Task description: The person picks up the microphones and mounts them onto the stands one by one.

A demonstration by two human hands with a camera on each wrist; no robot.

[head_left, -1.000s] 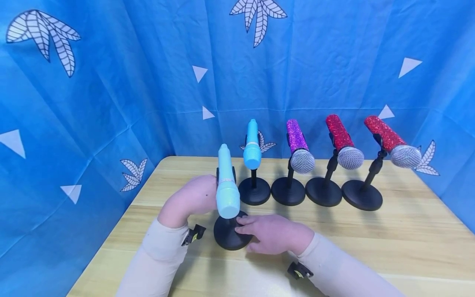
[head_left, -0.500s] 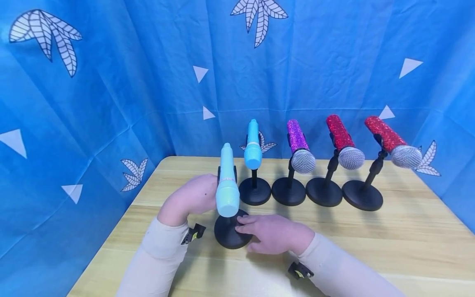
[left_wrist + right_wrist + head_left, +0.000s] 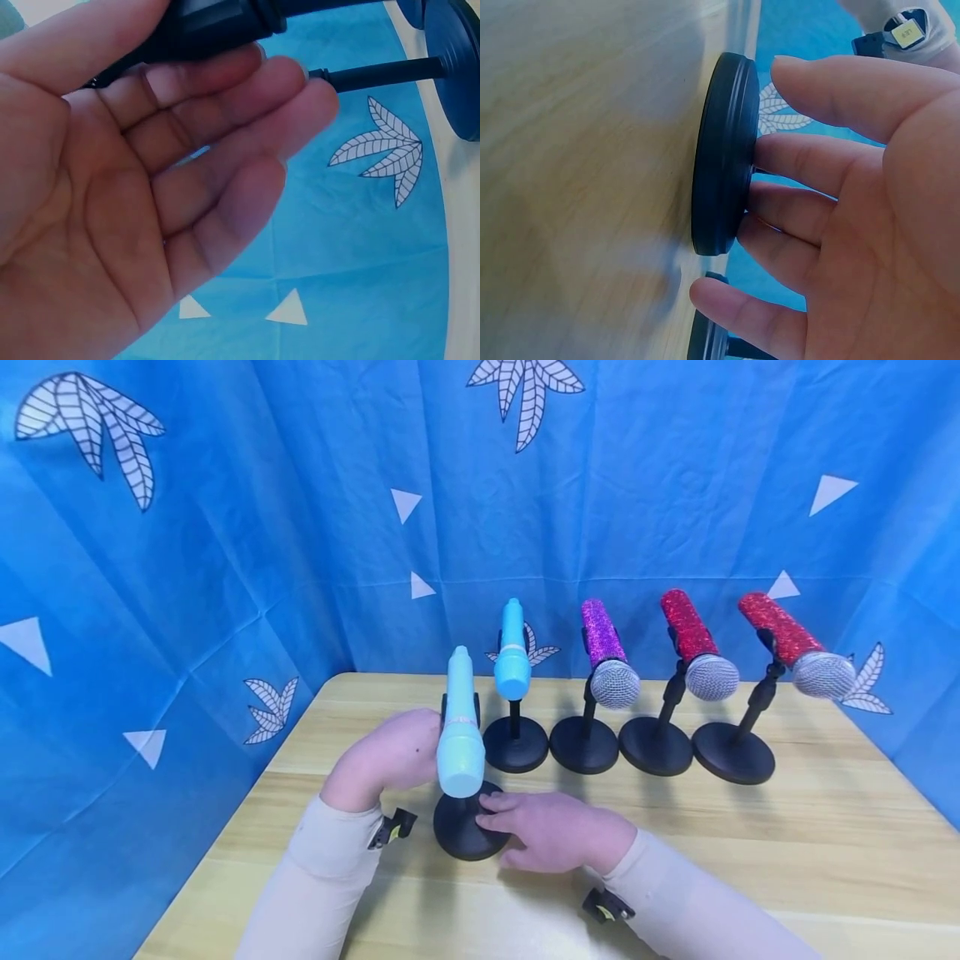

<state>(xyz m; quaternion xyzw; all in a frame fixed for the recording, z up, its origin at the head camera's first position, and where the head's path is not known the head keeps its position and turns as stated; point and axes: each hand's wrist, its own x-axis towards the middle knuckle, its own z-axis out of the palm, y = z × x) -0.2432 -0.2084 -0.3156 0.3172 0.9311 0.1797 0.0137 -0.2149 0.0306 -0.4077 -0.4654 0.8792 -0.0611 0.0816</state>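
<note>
A pale turquoise microphone (image 3: 461, 735) sits tilted in the clip of a black desk stand, its head toward me. My left hand (image 3: 397, 749) is behind and left of it. In the left wrist view, the thumb and index finger of that hand pinch the stand's black upper part (image 3: 217, 26), while the other fingers lie loosely bent. My right hand (image 3: 558, 832) is at the stand's round base (image 3: 465, 835). Its nearly straight fingers (image 3: 795, 157) touch the base in the right wrist view, with the thumb apart from it. The base is on the wooden table.
Behind stand a blue microphone (image 3: 512, 660), a purple glittery one (image 3: 602, 639) and two red glittery ones (image 3: 688, 627), each on a black stand, in a row with bases close together. A blue curtain (image 3: 480, 510) encloses the wooden table (image 3: 750, 860).
The pale turquoise microphone has turned slightly, its rear tip shifting a little to the right. Both hands keep nearly the same place, and the row behind stands as before.
</note>
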